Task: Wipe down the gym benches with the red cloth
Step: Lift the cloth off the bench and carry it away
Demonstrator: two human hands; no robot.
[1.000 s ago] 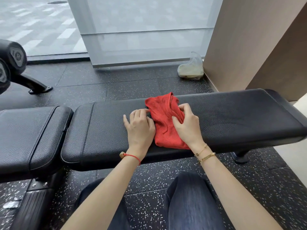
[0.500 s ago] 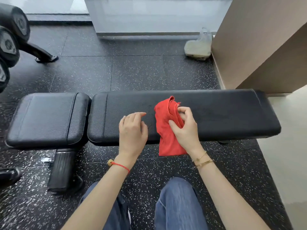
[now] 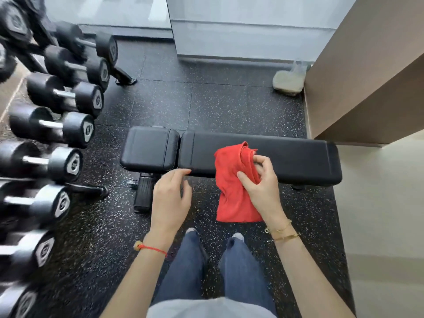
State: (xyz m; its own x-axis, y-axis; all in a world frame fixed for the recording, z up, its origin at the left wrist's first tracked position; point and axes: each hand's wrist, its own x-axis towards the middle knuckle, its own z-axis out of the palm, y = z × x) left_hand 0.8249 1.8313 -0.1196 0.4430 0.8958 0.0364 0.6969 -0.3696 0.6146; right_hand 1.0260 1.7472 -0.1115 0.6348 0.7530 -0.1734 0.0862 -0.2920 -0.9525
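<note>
your right hand [image 3: 261, 187] gripped the red cloth [image 3: 231, 180], thumb and curled fingers bunched into its upper folds; the cloth hung free in front of the black gym bench [image 3: 293, 159], lower edge over the floor. your left hand [image 3: 171, 196] was relaxed, fingers loosely extended, holding nothing, near the bench's front edge. a dumbbell rack [image 3: 57, 125] stood at left.
</note>
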